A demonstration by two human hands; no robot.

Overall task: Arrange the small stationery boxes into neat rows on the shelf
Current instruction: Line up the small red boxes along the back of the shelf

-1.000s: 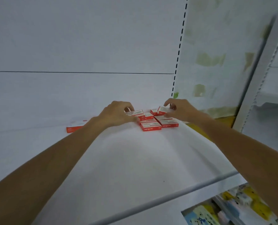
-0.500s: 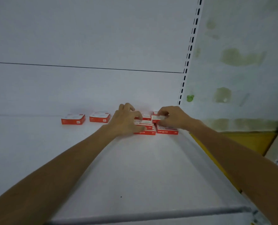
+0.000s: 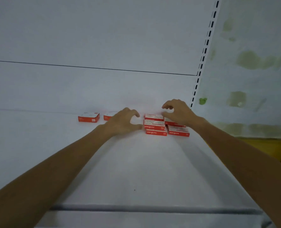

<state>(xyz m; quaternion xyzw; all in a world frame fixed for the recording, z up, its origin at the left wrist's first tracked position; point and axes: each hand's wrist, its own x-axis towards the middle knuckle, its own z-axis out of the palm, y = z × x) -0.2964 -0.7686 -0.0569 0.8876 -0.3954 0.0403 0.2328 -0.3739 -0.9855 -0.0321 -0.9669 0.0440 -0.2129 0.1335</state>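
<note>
The left hand [image 3: 124, 123] is hovering half open, fingers curved like a C, with its thumb tip just at the left edge of the cluster of red stationery boxes [image 3: 154, 125] at the back right of the white shelf [image 3: 133, 165]. The right hand [image 3: 177, 112] is hanging loosely curved over the cluster's right side, grasping nothing. Two more red boxes [image 3: 88, 117] are lying apart on the left.

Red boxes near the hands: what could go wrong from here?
1. The left hand has its thumb at the edge of the cluster of red boxes. A push there could skew the tightly packed boxes out of line.
2. The right hand hovers low over a partly hidden box and might snag it.
3. The left hand also covers part of a loose box. The wrist may knock it away from its neighbour.
</note>
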